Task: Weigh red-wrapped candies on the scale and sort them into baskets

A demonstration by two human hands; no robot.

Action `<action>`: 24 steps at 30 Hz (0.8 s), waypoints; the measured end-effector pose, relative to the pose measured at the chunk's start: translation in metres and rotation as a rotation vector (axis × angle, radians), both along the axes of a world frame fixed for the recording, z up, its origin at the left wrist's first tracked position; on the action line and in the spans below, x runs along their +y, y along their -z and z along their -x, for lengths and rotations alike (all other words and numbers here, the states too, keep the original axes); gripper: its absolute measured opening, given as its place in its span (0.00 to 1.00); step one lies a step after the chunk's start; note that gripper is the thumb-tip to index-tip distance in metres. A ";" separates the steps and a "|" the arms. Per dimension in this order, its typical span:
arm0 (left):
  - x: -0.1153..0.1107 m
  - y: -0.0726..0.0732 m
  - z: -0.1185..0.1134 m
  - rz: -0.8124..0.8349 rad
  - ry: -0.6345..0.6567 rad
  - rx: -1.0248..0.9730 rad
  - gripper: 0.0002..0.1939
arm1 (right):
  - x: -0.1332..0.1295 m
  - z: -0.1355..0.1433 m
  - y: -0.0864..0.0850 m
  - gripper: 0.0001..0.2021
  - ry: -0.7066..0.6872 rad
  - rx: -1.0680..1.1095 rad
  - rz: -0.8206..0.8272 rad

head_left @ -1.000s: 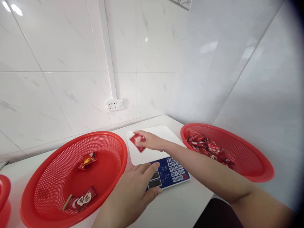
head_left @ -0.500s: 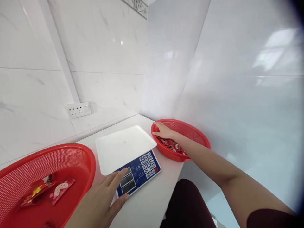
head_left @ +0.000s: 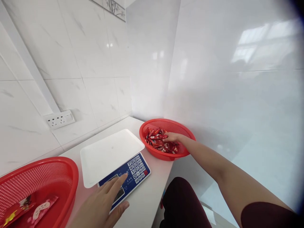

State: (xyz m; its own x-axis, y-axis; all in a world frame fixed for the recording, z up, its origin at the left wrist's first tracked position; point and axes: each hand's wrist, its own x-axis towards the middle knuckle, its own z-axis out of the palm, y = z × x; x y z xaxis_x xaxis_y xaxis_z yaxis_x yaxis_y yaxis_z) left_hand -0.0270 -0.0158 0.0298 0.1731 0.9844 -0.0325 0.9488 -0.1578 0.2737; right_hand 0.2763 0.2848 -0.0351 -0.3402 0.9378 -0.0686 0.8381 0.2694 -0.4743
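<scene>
- Red packets (head_left: 158, 143) are lying heaped in the right-hand basket (head_left: 181, 129), overlapping so much that single ones are hard to tell apart.
- The right hand (head_left: 171, 137) is resting over the heap, its fingertips among the wrappers; whether it is gripping a packet, one cannot tell.
- The forearm is crossing the near rim of that basket, hiding part of the packets.
- A white scale (head_left: 112, 152) is sitting just left of it, its tray bare.
- The left hand (head_left: 103, 198) is hovering or resting over the scale's display, fingers spread and holding nothing; it is covering much of the readout, and contact is unclear.
- Farther left, another red basket (head_left: 58, 169) is running out of view, with a pink packet (head_left: 42, 210) and a red-and-gold packet (head_left: 17, 210) lying inside, both cut off.
- The white tabletop (head_left: 144, 190) is carrying everything; a dark-clothed knee (head_left: 185, 202) is hiding what lies beyond its near edge.
</scene>
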 end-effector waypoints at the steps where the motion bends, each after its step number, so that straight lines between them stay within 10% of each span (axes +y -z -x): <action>1: 0.001 -0.003 -0.003 0.014 0.002 -0.006 0.25 | 0.001 0.001 0.000 0.10 -0.012 0.007 0.030; 13: 0.000 0.015 0.004 -0.044 -0.037 -0.057 0.24 | -0.002 0.012 -0.022 0.22 -0.134 0.086 0.199; 19: 0.000 0.018 0.008 -0.059 -0.007 -0.055 0.24 | -0.017 0.041 -0.001 0.49 -0.197 -0.178 0.288; 24: 0.002 0.023 0.013 -0.088 -0.008 -0.094 0.24 | -0.023 0.048 0.010 0.52 -0.187 -0.274 0.243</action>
State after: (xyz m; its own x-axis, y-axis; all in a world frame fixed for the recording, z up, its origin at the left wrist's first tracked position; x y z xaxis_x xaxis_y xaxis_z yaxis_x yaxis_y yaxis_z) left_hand -0.0404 -0.0135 0.0063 0.1638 0.9840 0.0706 0.9209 -0.1782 0.3467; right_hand 0.2283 0.2621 -0.0452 -0.4417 0.8068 -0.3925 0.8895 0.3368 -0.3087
